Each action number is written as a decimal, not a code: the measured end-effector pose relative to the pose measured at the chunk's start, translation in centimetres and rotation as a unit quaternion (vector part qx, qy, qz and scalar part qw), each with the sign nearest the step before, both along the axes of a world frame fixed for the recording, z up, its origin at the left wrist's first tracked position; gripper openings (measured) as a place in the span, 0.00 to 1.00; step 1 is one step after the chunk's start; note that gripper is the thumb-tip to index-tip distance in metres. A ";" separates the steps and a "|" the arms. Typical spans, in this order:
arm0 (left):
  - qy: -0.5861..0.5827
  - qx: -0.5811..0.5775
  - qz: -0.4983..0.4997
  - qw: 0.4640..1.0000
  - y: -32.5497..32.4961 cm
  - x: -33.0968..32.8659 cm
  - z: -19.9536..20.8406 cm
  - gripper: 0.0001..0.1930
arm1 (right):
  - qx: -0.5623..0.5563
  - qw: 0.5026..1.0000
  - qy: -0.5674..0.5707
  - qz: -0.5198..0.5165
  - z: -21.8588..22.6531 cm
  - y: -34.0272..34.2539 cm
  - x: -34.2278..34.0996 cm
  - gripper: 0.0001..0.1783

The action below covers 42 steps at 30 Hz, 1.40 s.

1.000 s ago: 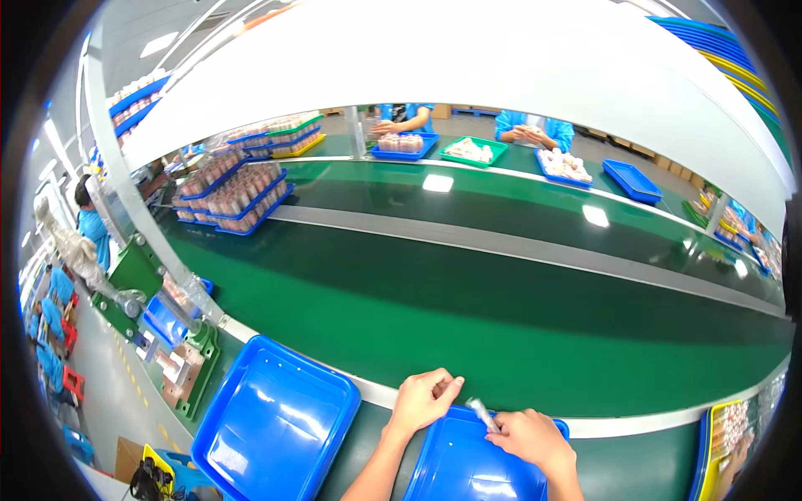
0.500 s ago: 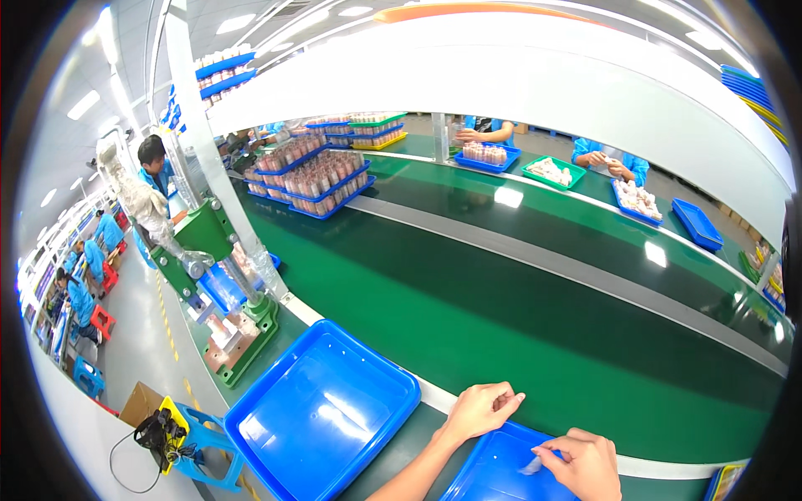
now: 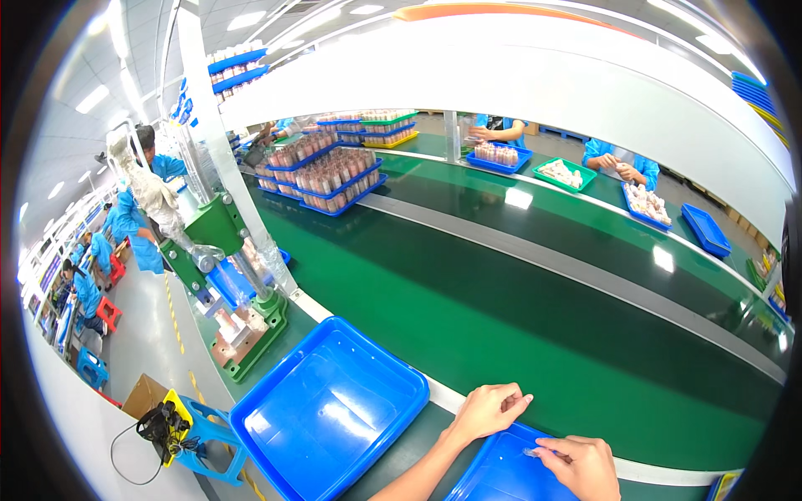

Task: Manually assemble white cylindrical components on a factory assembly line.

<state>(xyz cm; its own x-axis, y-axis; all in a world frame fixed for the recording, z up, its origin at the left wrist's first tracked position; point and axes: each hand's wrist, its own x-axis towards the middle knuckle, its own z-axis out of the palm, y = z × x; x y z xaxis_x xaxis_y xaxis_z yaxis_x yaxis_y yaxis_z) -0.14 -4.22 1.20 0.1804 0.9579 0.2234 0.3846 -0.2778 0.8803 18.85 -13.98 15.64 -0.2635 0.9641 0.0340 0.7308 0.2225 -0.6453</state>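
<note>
My right hand [image 3: 582, 468] is closed in a pinch over the near blue tray [image 3: 501, 474]. Between its thumb and fingertips sits a small clear plastic piece [image 3: 530, 452], too small to tell its exact kind. At that tray's far edge my left hand [image 3: 490, 411] is closed, fingers curled with the thumb against them. Whatever it holds, if anything, is hidden. Left of my left forearm lies a larger blue tray [image 3: 334, 409] with a few tiny specks on its bottom.
Ahead runs a green conveyor belt [image 3: 468, 309], bearing stacked blue trays of filled tubes [image 3: 334, 179]. A green hand press [image 3: 238, 309] stands at the left, near a blue stool [image 3: 209, 442]. Across the belt, co-workers' hands [image 3: 622, 167] work beside trays [image 3: 706, 230].
The clear piece in my right hand has risen slightly. My left hand stays curled in place. My view has turned a little left. Behind the press, a person has straightened up and turned.
</note>
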 end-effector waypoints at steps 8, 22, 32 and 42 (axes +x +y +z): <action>0.009 0.004 0.007 1.000 0.0 -0.2 -0.3 0.16 | -0.102 0.992 0.058 0.037 -5.2 1.5 -0.6 0.15; 0.012 0.009 0.005 1.000 0.1 0.0 -0.1 0.16 | 0.021 0.996 -0.080 0.017 -5.1 1.4 1.3 0.15; 0.005 0.017 0.004 1.000 0.0 0.1 0.1 0.16 | 0.034 0.999 -0.005 -0.030 -1.1 0.3 2.2 0.11; 0.004 -0.009 -0.002 1.000 0.2 0.3 0.0 0.17 | 0.044 0.996 0.072 -0.038 -4.7 0.7 2.0 0.11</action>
